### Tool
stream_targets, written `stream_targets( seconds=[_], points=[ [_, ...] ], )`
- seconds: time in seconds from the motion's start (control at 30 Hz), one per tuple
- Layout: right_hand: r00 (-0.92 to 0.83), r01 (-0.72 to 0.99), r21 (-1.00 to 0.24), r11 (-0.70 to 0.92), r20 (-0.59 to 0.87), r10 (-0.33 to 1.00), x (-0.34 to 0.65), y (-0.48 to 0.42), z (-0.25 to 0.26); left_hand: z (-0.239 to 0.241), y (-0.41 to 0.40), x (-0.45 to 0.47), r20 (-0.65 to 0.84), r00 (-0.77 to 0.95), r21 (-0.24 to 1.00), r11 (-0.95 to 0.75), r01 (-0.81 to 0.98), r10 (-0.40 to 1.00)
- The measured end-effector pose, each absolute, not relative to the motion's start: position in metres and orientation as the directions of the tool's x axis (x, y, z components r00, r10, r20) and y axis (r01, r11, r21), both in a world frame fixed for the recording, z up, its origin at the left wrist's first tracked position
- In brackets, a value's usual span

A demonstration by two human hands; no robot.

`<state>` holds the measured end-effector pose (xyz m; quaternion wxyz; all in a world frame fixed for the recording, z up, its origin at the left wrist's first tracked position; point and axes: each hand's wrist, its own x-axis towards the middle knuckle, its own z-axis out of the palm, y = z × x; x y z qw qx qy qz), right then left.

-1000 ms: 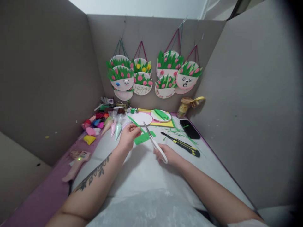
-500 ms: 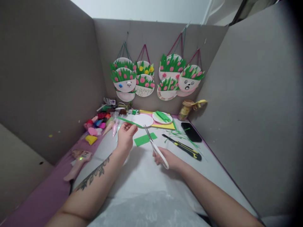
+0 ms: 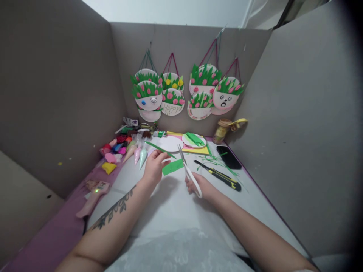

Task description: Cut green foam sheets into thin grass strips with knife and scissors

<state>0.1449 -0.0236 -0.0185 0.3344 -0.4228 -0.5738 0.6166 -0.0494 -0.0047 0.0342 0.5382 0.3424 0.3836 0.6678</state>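
My left hand (image 3: 155, 166) pinches a narrow green paper strip (image 3: 160, 149) that tapers to a point at its right end. In my right hand (image 3: 198, 186) is a pair of white-handled scissors (image 3: 190, 175), its blades pointing up and away from me, to the right of the strip and apart from it. Between the hands a green paper rectangle (image 3: 172, 167) lies on the white table covering (image 3: 167, 204). Beyond them, a white paper disc (image 3: 171, 144) lies next to a paper plate (image 3: 186, 144) bearing cut green paper leaves (image 3: 195, 138).
A utility knife (image 3: 219, 176), thin green scraps (image 3: 208, 160) and a black phone (image 3: 229, 157) lie to the right. A cup (image 3: 222, 130) stands behind. Colourful bags (image 3: 109, 167) and a pink glue gun (image 3: 92, 199) are at left. Decorated plates (image 3: 149, 96) hang on the back panel.
The scissors have moved slightly right, away from the strip. My left hand has shifted a little right and its fingers have loosened; the strip's right end now tapers to a point.
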Motion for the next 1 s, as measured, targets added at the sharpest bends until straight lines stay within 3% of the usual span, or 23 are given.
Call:
stream_targets(
  seconds=[0.17, 0.3, 0.43, 0.57, 0.77, 0.87, 1.0],
  points=[
    [-0.242, -0.011, -0.999, 0.036, 0.038, 0.97, 0.152, -0.018, -0.021, 0.035, -0.01, -0.05, -0.017, 0.283, 0.897, 0.14, -0.419, 0.959],
    [-0.231, -0.122, -0.986, 0.11, 0.136, 0.963, 0.153, -0.018, -0.012, 0.026, -0.021, -0.042, -0.023, 0.626, 0.951, 0.211, -0.228, 0.779],
    [-0.242, -0.297, -0.953, 0.053, 0.128, 0.962, 0.149, -0.022, -0.003, 0.014, -0.029, -0.032, -0.116, 0.787, 0.961, 0.268, -0.065, 0.606],
    [-0.164, -0.295, -0.944, 0.145, 0.199, 0.966, 0.149, -0.024, 0.002, 0.01, -0.032, -0.023, -0.177, 0.781, 0.944, 0.329, -0.038, 0.599],
    [0.007, 0.016, -0.965, 0.263, 0.263, 0.965, 0.153, -0.025, 0.007, 0.007, -0.028, -0.016, -0.184, 0.602, 0.96, 0.273, -0.059, 0.777],
    [0.069, 0.08, -0.961, 0.263, 0.269, 0.961, 0.151, -0.025, 0.006, 0.003, -0.026, -0.015, -0.118, 0.509, 0.987, 0.156, -0.033, 0.853],
    [0.085, 0.094, -0.961, 0.262, 0.27, 0.959, 0.151, -0.024, 0.002, 0.0, -0.025, -0.014, 0.014, 0.376, 0.98, -0.088, 0.179, 0.927]
  ],
)
